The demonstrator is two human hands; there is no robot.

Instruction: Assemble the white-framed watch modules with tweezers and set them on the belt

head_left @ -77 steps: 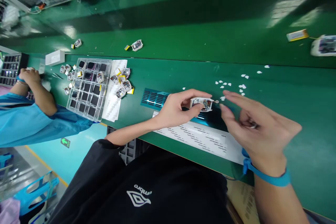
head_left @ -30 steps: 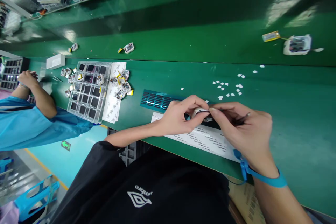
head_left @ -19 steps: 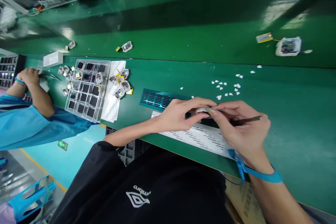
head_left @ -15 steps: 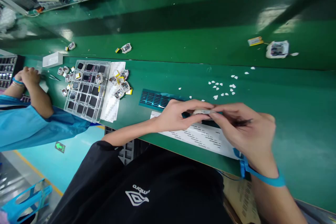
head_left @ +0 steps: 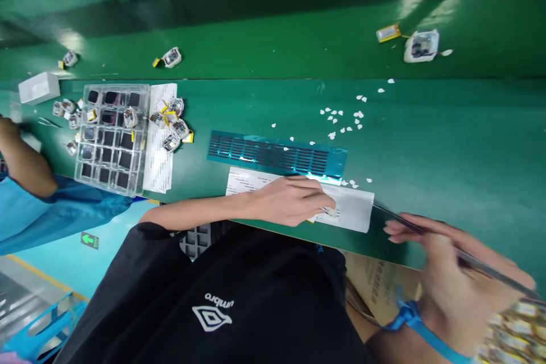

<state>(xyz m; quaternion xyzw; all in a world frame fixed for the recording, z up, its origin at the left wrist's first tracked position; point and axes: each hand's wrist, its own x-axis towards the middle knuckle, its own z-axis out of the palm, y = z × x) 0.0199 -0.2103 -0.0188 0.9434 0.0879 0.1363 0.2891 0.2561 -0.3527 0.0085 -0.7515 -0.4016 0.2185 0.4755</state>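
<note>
My left hand (head_left: 296, 199) is closed around a small white watch-like housing (head_left: 330, 212), low over a white printed sheet (head_left: 354, 205). A bit of yellow shows under the fingers, and the hand hides most of the housing. My right hand (head_left: 456, 264), slightly blurred, is closed on dark metal tweezers (head_left: 401, 220) whose tips point left to the sheet's right end. Behind the sheet lies a blue-green film strip (head_left: 273, 153) with rows of dark strips. Small white tabs (head_left: 335, 119) are scattered beyond it.
A clear compartment tray (head_left: 140, 153) with dark square parts stands left, beside several open housings with yellow batteries (head_left: 179, 128). Another open housing (head_left: 422, 46) lies at the far right. A co-worker's arm (head_left: 29, 165) reaches in at left. Many small parts (head_left: 516, 333) fill the lower right corner.
My hands have parted: the left has lowered with the housing to the sheet, the right has moved right and down with the tweezers. The view has shifted, so the bench items appear further left.
</note>
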